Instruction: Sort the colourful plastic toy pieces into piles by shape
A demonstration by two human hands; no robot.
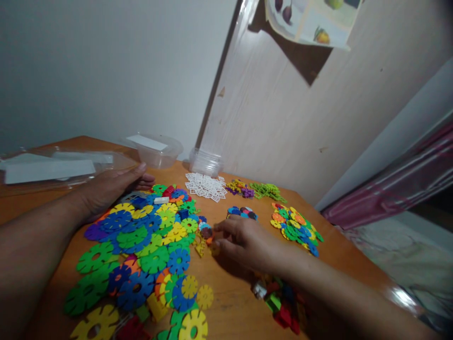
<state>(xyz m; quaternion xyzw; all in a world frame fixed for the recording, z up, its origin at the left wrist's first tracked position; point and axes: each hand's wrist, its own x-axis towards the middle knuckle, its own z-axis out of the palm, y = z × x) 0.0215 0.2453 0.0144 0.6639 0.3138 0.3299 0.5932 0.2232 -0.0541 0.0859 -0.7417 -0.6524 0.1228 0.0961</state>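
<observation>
A big heap of colourful plastic gear-shaped discs covers the orange-brown table in front of me. My left hand lies on the far left edge of that heap, fingers together and stretched flat. My right hand rests at the heap's right edge, its fingertips pinched around small pieces, one orange and one dark. A small yellow piece lies just below those fingers.
Sorted piles sit beyond: white lattice squares, yellow and purple bits, green bits, blue pieces, small mixed discs. Clear plastic tubs and lids stand at the back left. Red and green blocks lie under my right forearm.
</observation>
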